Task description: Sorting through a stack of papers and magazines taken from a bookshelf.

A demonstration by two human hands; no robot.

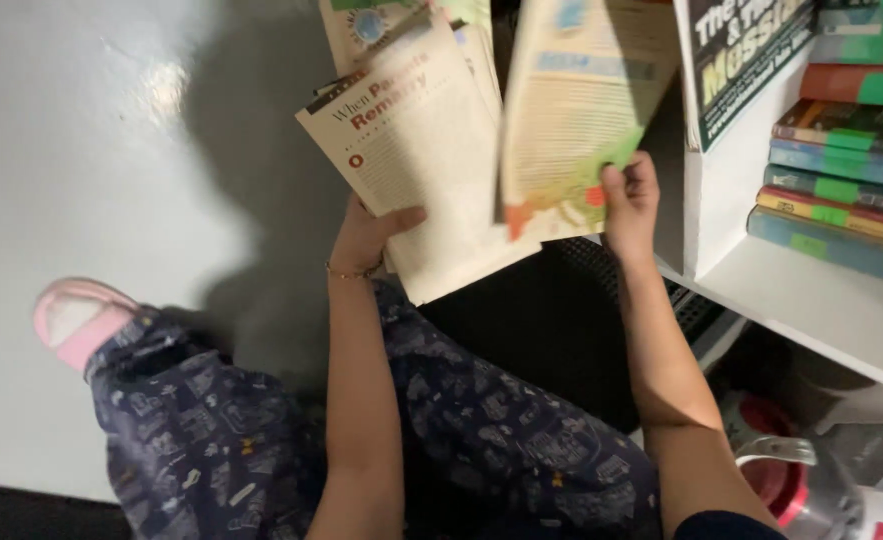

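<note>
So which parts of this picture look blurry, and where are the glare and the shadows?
Head view: the yellow-green paperback booklet in the right hand is smeared by motion; the cream pamphlet with red lettering held by the left hand is sharper; glare spots the glossy grey floor; a dark shadow falls beside the pamphlets.

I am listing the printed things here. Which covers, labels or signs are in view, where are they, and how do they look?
Cream booklet, in left hand: red and black print.
Blurred booklet, in right hand: cream, green and orange corner.
Dark book cover, on shelf: white and green lettering.
Stacked books, far right: green spine labels.
</note>
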